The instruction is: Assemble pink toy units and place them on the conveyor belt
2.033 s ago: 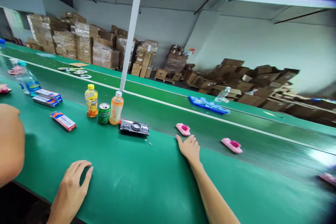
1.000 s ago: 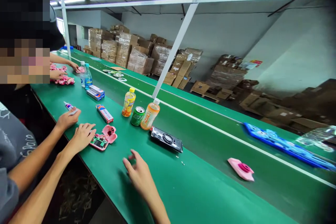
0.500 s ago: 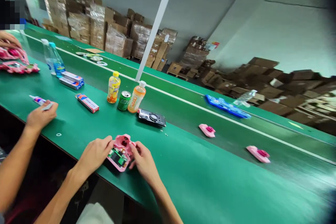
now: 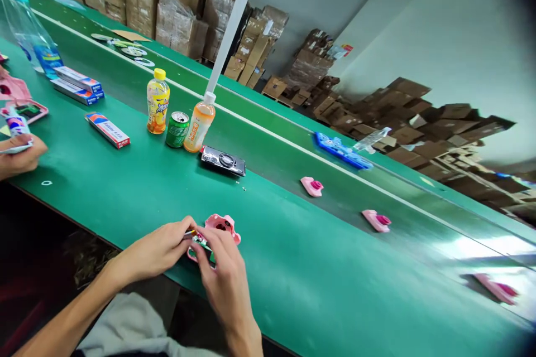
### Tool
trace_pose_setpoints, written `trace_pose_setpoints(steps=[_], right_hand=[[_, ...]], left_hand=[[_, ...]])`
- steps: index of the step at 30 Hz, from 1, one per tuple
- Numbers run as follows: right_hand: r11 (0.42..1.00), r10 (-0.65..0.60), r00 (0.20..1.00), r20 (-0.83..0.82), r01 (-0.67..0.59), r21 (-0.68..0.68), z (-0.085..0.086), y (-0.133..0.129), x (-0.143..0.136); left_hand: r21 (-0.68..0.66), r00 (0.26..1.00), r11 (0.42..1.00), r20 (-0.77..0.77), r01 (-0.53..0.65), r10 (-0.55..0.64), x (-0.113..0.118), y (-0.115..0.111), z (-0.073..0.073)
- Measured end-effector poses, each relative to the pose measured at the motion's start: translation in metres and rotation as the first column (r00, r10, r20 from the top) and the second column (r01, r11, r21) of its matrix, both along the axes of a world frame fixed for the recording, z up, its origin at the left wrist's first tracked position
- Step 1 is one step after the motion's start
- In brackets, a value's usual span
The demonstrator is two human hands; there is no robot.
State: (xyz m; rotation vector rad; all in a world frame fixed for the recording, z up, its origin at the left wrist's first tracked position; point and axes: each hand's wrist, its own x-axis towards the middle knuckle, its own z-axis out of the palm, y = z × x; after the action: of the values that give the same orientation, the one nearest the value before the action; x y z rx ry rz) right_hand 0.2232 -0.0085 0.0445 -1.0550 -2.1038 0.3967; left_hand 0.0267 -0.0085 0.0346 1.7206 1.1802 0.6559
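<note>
A pink plastic toy-camera casing [image 4: 221,224], wavy-edged and open, lies on the green bench top near its front edge with a green circuit board [image 4: 205,251] inside. My left hand [image 4: 161,251] is closed at the casing's left side, its fingertips pinching a small flat part [image 4: 190,233] with a yellow edge. My right hand [image 4: 226,268] curls over the casing from the right, thumb and fingers on the board and shell. Between the fingertips much of the board is hidden.
Beyond my hands stand a yellow-capped bottle [image 4: 158,103], a green can [image 4: 177,129], an orange drink bottle [image 4: 200,122] and a black device [image 4: 223,160]. Glue boxes [image 4: 108,130] lie left. A co-worker's hand [image 4: 20,156] holds a tube. Pink parts [image 4: 312,186] sit on the conveyor.
My view has swung right and down. My hands have drawn closer together over the casing; the left now pinches a small part above the board. The co-worker's tube is now beside another pink casing.
</note>
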Motion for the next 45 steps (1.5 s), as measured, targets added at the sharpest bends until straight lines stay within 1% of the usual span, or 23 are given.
trace_pose_setpoints(steps=[1,2,4,6,8,10,11,12,13,15,17,19,23,25,29,31,34,36,37,39,41,43,45], right_hand=[[0.998,0.057,0.998,0.008,-0.056,-0.028,0.000,0.002,-0.007],[0.995,0.075,0.997,0.000,-0.074,-0.062,-0.002,0.004,-0.011],[0.991,0.072,0.996,-0.044,-0.077,-0.106,-0.007,0.008,-0.014],[0.996,0.060,0.995,-0.083,-0.066,-0.066,-0.014,0.010,-0.012],[0.997,0.056,0.995,-0.080,-0.051,0.054,-0.019,0.008,-0.010],[0.985,0.065,0.997,-0.046,-0.057,0.160,-0.021,0.005,-0.009],[0.980,0.091,0.995,-0.032,-0.083,0.180,-0.021,0.003,-0.010],[0.977,0.129,0.991,-0.036,-0.120,0.178,-0.020,0.003,-0.011],[0.976,0.167,0.984,-0.061,-0.156,0.152,-0.018,0.003,-0.012],[0.981,0.191,0.972,-0.133,-0.183,0.072,-0.012,0.006,-0.013],[0.989,0.144,0.978,-0.149,-0.145,-0.001,-0.005,0.013,-0.013],[0.993,0.114,0.989,-0.093,-0.118,-0.032,0.001,0.021,-0.013],[0.983,0.182,0.983,-0.009,-0.182,0.007,0.010,0.031,-0.014],[0.981,0.194,0.980,0.038,-0.194,-0.009,0.013,0.033,-0.013],[0.973,0.221,0.949,0.226,-0.199,-0.116,0.022,0.037,-0.013],[0.973,0.231,0.912,0.340,-0.211,-0.095,0.024,0.038,-0.015],[0.972,0.158,0.878,0.452,-0.219,0.088,0.017,0.034,-0.018],[0.954,0.124,0.886,0.447,-0.231,0.192,0.009,0.027,-0.018],[0.948,0.134,0.892,0.431,-0.243,0.207,0.005,0.023,-0.018],[0.948,0.171,0.907,0.386,-0.258,0.188,0.000,0.015,-0.017],[0.951,0.188,0.914,0.361,-0.260,0.164,0.002,0.009,-0.019],[0.949,0.190,0.916,0.353,-0.264,0.174,0.006,0.002,-0.021],[0.955,0.194,0.937,0.291,-0.249,0.162,0.006,-0.010,-0.012]], left_hand=[[-0.014,1.000,1.000,0.024,-0.014,0.014,0.000,0.000,-0.001],[-0.032,0.998,0.999,0.056,-0.040,0.042,0.000,0.001,-0.001],[-0.094,0.980,0.989,0.153,-0.115,0.128,0.001,0.001,-0.003],[-0.208,0.927,0.961,0.287,-0.183,0.239,0.005,-0.001,-0.005],[-0.353,0.829,0.908,0.420,-0.227,0.371,0.011,-0.007,-0.008],[-0.469,0.696,0.841,0.507,-0.272,0.508,0.019,-0.015,-0.011],[-0.504,0.640,0.811,0.525,-0.298,0.561,0.023,-0.019,-0.013],[-0.526,0.602,0.787,0.528,-0.322,0.599,0.026,-0.022,-0.014],[-0.531,0.586,0.777,0.527,-0.338,0.615,0.029,-0.024,-0.015],[-0.505,0.611,0.795,0.524,-0.337,0.593,0.031,-0.025,-0.018],[-0.468,0.655,0.830,0.531,-0.302,0.538,0.029,-0.023,-0.021],[-0.441,0.684,0.853,0.532,-0.278,0.499,0.027,-0.020,-0.023],[-0.432,0.709,0.854,0.502,-0.291,0.496,0.026,-0.018,-0.028],[-0.426,0.720,0.861,0.502,-0.277,0.480,0.027,-0.019,-0.029],[-0.375,0.740,0.889,0.512,-0.263,0.435,0.031,-0.022,-0.027],[-0.347,0.738,0.895,0.519,-0.279,0.431,0.034,-0.022,-0.024],[-0.366,0.678,0.874,0.556,-0.318,0.480,0.038,-0.019,-0.020],[-0.455,0.615,0.828,0.563,-0.327,0.552,0.037,-0.016,-0.017],[-0.514,0.583,0.800,0.563,-0.309,0.586,0.035,-0.014,-0.016],[-0.620,0.507,0.754,0.588,-0.218,0.630,0.029,-0.012,-0.012],[-0.662,0.425,0.738,0.634,-0.132,0.646,0.023,-0.010,-0.009],[-0.672,0.387,0.730,0.643,-0.129,0.661,0.019,-0.008,-0.007],[-0.669,0.403,0.717,0.611,-0.198,0.682,0.019,-0.008,-0.006]])
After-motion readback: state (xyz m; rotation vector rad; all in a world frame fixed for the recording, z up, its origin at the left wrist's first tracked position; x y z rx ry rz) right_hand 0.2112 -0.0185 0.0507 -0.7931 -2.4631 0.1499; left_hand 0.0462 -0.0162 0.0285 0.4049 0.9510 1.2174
